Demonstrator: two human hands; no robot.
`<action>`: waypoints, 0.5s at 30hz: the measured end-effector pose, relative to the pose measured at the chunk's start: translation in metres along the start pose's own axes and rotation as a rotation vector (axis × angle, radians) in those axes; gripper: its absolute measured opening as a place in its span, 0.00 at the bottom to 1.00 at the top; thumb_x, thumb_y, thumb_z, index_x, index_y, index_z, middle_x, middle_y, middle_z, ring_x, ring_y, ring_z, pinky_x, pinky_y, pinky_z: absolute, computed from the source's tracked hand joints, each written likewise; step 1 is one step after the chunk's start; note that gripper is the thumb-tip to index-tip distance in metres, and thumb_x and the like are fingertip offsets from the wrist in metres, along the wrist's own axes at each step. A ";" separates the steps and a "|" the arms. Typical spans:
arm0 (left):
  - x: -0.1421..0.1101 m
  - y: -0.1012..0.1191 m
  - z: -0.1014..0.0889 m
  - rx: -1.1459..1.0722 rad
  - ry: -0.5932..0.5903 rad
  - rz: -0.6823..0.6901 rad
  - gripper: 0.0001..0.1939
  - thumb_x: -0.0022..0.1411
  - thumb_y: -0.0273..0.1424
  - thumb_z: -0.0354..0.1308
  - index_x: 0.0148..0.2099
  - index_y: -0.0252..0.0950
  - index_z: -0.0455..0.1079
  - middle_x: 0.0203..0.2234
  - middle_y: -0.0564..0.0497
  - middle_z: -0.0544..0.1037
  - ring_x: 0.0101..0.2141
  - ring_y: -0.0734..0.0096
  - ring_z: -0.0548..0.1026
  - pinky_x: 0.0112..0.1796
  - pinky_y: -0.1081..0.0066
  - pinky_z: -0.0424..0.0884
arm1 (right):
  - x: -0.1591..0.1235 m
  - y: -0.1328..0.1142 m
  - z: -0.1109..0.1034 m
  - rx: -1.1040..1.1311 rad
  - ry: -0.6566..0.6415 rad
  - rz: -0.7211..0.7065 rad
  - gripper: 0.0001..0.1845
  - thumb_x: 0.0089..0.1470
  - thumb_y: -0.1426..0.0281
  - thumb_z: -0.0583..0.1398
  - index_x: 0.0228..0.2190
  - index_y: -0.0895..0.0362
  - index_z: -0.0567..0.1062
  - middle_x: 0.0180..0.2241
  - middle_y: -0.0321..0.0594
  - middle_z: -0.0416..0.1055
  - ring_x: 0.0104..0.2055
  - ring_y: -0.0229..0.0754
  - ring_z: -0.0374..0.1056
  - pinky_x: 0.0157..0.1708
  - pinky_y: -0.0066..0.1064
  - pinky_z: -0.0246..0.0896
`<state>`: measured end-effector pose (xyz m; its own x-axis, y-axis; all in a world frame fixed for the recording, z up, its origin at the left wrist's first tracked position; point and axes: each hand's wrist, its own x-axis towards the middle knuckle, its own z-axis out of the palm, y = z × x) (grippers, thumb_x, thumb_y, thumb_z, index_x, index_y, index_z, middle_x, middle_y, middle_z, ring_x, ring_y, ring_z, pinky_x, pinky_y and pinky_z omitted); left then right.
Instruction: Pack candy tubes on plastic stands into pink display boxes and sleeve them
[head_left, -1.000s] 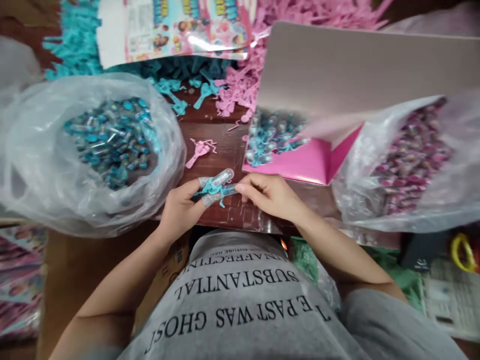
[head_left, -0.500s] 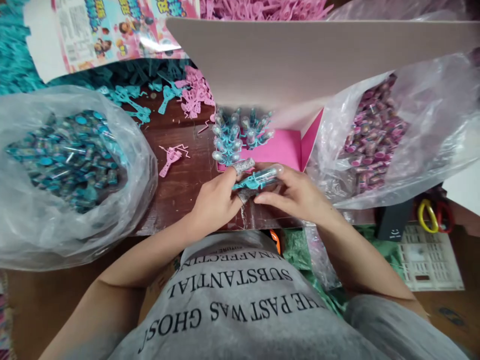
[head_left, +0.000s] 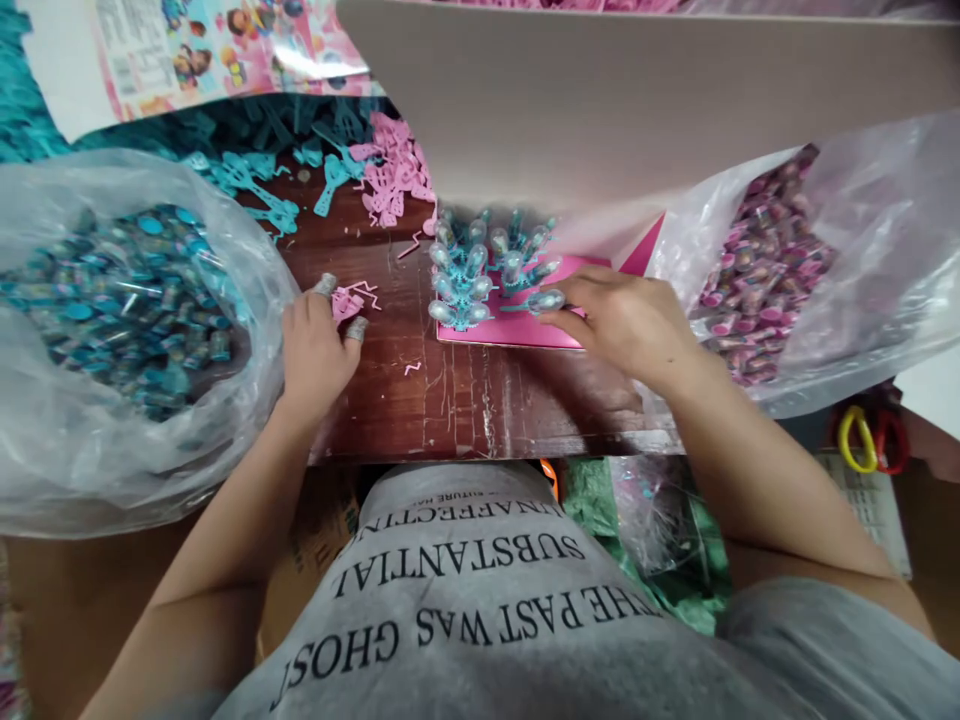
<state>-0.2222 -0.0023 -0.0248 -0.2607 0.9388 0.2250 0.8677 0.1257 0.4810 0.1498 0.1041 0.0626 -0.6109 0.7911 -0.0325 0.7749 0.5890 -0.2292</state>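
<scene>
My right hand (head_left: 626, 315) pinches the clear rounded end of a blue toy piece with a capsule (head_left: 546, 300), low over the pink floor of an open box (head_left: 517, 330). Beside it in the box stand several blue pieces with clear capsules (head_left: 459, 290), in rows. On the left, my left hand (head_left: 319, 340) has its thumb and a finger, both wrapped in silvery tape, closed around a pink plastic fan-shaped piece (head_left: 347, 303) on the brown table (head_left: 450, 410). Thin pink zigzag strips stick out from that piece.
A clear bag of blue capsules (head_left: 135, 310) lies at left, and a bag of pink capsules (head_left: 765, 270) at right. Behind are pink pieces (head_left: 394, 170), blue pieces (head_left: 262, 190) and a printed sheet (head_left: 225, 60). The box's raised lid (head_left: 600, 110) blocks the back. Scissors (head_left: 870, 440) are at right.
My hands have parted. The right hand has carried the blue piece forward into the box; the left has let go of it and moved left to the pink piece. A small pink scrap now shows.
</scene>
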 end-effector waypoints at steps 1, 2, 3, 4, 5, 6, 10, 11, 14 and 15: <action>0.001 -0.004 0.005 0.015 -0.029 -0.010 0.22 0.65 0.39 0.62 0.57 0.35 0.69 0.55 0.31 0.75 0.62 0.32 0.69 0.61 0.38 0.60 | 0.002 -0.004 -0.003 -0.015 -0.024 -0.008 0.25 0.71 0.50 0.53 0.46 0.53 0.82 0.46 0.49 0.80 0.43 0.53 0.76 0.34 0.38 0.63; 0.002 -0.008 0.009 0.023 -0.053 -0.019 0.21 0.64 0.38 0.61 0.56 0.35 0.69 0.54 0.31 0.75 0.60 0.31 0.70 0.61 0.38 0.61 | 0.004 -0.009 -0.006 -0.029 -0.047 -0.011 0.25 0.71 0.50 0.53 0.45 0.53 0.83 0.45 0.49 0.81 0.43 0.54 0.76 0.34 0.39 0.62; 0.002 -0.011 0.012 0.025 -0.073 -0.027 0.20 0.63 0.36 0.60 0.55 0.35 0.70 0.52 0.31 0.76 0.59 0.31 0.71 0.60 0.39 0.62 | 0.005 -0.013 -0.009 -0.046 -0.066 -0.011 0.25 0.71 0.50 0.53 0.44 0.53 0.83 0.45 0.50 0.81 0.43 0.54 0.76 0.34 0.39 0.61; 0.003 -0.013 0.015 0.022 -0.085 -0.027 0.18 0.63 0.35 0.60 0.54 0.35 0.70 0.51 0.31 0.76 0.58 0.31 0.72 0.59 0.40 0.63 | 0.007 -0.018 -0.011 -0.071 -0.080 -0.006 0.25 0.71 0.51 0.53 0.45 0.53 0.82 0.45 0.50 0.81 0.42 0.55 0.76 0.33 0.39 0.60; 0.003 -0.015 0.017 0.014 -0.088 -0.021 0.17 0.62 0.34 0.60 0.53 0.35 0.71 0.49 0.32 0.76 0.57 0.33 0.72 0.58 0.41 0.64 | 0.008 -0.022 -0.013 -0.102 -0.086 0.001 0.24 0.71 0.52 0.53 0.45 0.54 0.82 0.45 0.51 0.80 0.42 0.55 0.76 0.33 0.39 0.59; 0.004 -0.015 0.017 0.004 -0.083 -0.010 0.17 0.62 0.33 0.59 0.53 0.36 0.71 0.48 0.33 0.76 0.55 0.34 0.73 0.57 0.42 0.66 | 0.009 -0.026 -0.013 -0.139 -0.085 0.009 0.24 0.72 0.54 0.53 0.46 0.55 0.82 0.46 0.52 0.80 0.41 0.54 0.76 0.33 0.39 0.59; 0.000 -0.010 0.011 -0.072 -0.035 0.017 0.15 0.65 0.33 0.58 0.54 0.37 0.70 0.49 0.34 0.74 0.51 0.38 0.74 0.54 0.44 0.69 | 0.012 -0.034 -0.010 -0.252 -0.050 0.000 0.23 0.73 0.56 0.52 0.45 0.56 0.81 0.44 0.52 0.81 0.39 0.51 0.75 0.32 0.37 0.56; -0.001 -0.008 0.008 -0.094 -0.028 0.017 0.15 0.66 0.34 0.58 0.54 0.38 0.70 0.49 0.35 0.74 0.50 0.40 0.75 0.54 0.45 0.70 | 0.013 -0.036 -0.009 -0.262 -0.048 -0.010 0.22 0.73 0.56 0.52 0.44 0.55 0.81 0.43 0.51 0.81 0.39 0.51 0.75 0.32 0.37 0.56; -0.007 0.001 -0.002 -0.183 -0.039 0.001 0.14 0.66 0.37 0.61 0.51 0.39 0.72 0.44 0.40 0.76 0.47 0.47 0.76 0.53 0.50 0.73 | 0.015 -0.041 -0.007 -0.264 -0.055 -0.030 0.21 0.72 0.57 0.53 0.44 0.55 0.81 0.45 0.51 0.81 0.40 0.51 0.75 0.32 0.36 0.55; -0.009 0.004 -0.005 -0.247 -0.052 -0.016 0.14 0.66 0.38 0.62 0.51 0.39 0.72 0.43 0.41 0.77 0.47 0.50 0.76 0.52 0.52 0.74 | 0.015 -0.042 -0.007 -0.259 -0.047 -0.027 0.20 0.72 0.56 0.54 0.46 0.54 0.81 0.46 0.51 0.81 0.40 0.51 0.75 0.31 0.36 0.55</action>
<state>-0.2187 -0.0116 -0.0208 -0.2460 0.9534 0.1746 0.7321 0.0647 0.6781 0.1090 0.0926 0.0788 -0.6341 0.7695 -0.0760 0.7703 0.6372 0.0259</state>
